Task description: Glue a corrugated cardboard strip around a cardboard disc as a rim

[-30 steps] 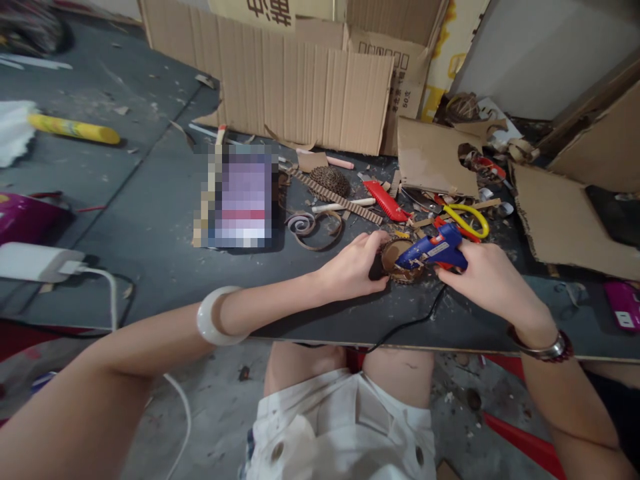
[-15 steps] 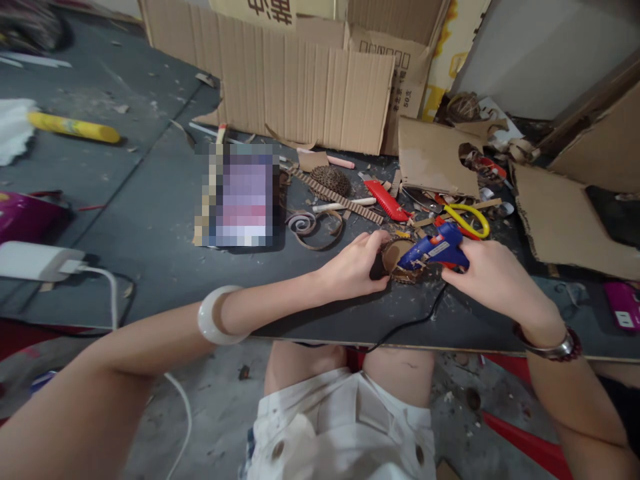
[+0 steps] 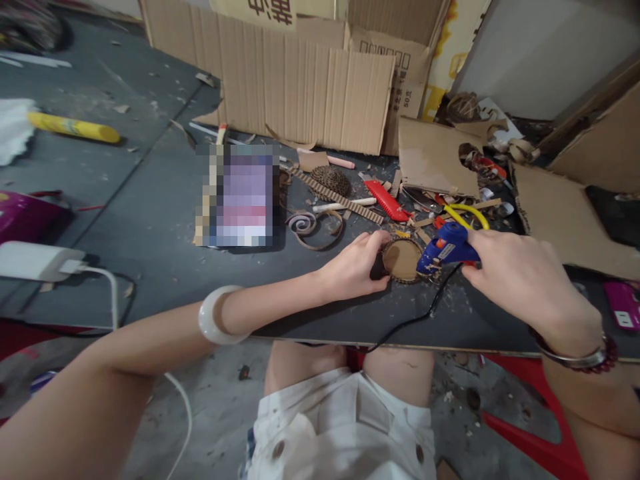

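Observation:
My left hand is closed around the left side of a small round cardboard piece, with something black under its fingers. The piece has a ridged rim and a flat brown face turned up. In my right hand is a blue hot glue gun, its nozzle low by the right edge of the round piece; whether the tip touches it I cannot tell. A black cord trails over the table edge. Yellow-handled scissors lie just behind the glue gun.
Behind my hands lie a red utility knife, a corrugated strip, a coiled strip and a brown textured dome. A blurred-out phone-like screen stands left. Cardboard sheets rise at the back; a white charger sits left.
My right hand has moved right with the glue gun, drawing the nozzle from over the round piece's face to its right edge. My left hand has stayed in place.

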`<action>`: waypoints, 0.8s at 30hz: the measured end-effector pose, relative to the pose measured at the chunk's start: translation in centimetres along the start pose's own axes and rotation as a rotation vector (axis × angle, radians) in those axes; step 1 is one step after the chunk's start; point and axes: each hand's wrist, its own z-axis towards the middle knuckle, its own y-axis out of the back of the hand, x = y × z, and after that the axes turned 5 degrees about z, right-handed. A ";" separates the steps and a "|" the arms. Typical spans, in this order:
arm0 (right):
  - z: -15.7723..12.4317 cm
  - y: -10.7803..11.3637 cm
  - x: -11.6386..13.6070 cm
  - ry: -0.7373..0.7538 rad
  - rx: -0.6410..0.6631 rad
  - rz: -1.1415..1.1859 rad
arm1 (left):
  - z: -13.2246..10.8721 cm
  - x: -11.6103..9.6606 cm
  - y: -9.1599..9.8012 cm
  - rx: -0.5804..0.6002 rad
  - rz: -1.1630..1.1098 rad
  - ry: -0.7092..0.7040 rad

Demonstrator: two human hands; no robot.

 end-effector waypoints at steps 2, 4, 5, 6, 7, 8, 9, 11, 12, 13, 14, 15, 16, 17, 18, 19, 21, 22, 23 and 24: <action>-0.1 0.1 0.3 0.004 -0.027 -0.026 | 0.0 0.0 0.0 0.002 -0.004 0.007; -0.2 0.3 0.5 0.014 -0.063 -0.056 | 0.0 0.0 0.0 0.005 -0.008 0.017; -0.3 0.3 0.6 0.019 -0.084 -0.070 | 0.0 0.0 0.0 0.005 -0.009 0.018; -0.3 0.4 0.7 0.022 -0.105 -0.082 | 0.0 0.1 -0.1 0.004 -0.010 0.017; -0.3 0.4 0.7 0.023 -0.124 -0.093 | 0.0 0.1 -0.1 0.002 -0.008 0.015; -0.3 0.4 0.8 0.020 -0.140 -0.101 | 0.0 0.1 -0.1 0.001 -0.006 0.012; -0.2 0.4 0.8 0.019 -0.153 -0.107 | 0.0 0.0 -0.1 -0.002 -0.003 0.011; 0.1 0.2 0.7 0.020 -0.182 -0.112 | 0.0 0.0 -0.1 -0.002 0.006 0.013; 0.2 0.1 0.7 0.023 -0.201 -0.112 | 0.0 0.0 0.0 -0.002 0.011 0.014; 0.4 -0.1 0.7 0.026 -0.222 -0.111 | 0.0 0.0 0.0 0.000 0.016 0.015; 0.5 -0.4 0.7 0.030 -0.243 -0.110 | 0.0 -0.1 0.0 0.003 0.021 0.015; 0.6 -0.6 0.7 0.033 -0.263 -0.108 | 0.0 -0.1 0.0 0.006 0.026 0.017; 0.7 -0.9 0.7 0.034 -0.280 -0.103 | 0.0 -0.1 0.0 0.008 0.029 0.020; 0.8 -1.1 0.7 0.038 -0.295 -0.095 | 0.0 -0.1 0.0 0.009 0.031 0.023; 0.9 -1.5 0.7 0.041 -0.310 -0.082 | 0.0 -0.1 0.0 0.010 0.030 0.026; 0.9 -1.8 0.7 0.044 -0.325 -0.063 | 0.0 -0.1 0.0 0.009 0.028 0.025; 1.0 -2.6 0.8 0.050 -0.351 -0.014 | 0.0 -0.2 0.0 0.004 0.023 0.019; 1.1 -3.0 0.8 0.049 -0.364 0.013 | 0.0 -0.2 0.1 0.001 0.020 0.016; 1.1 -3.4 0.8 0.045 -0.375 0.039 | 0.0 -0.2 0.1 -0.002 0.018 0.013; 1.1 -3.8 0.7 0.037 -0.384 0.063 | 0.0 -0.2 0.1 -0.005 0.017 0.011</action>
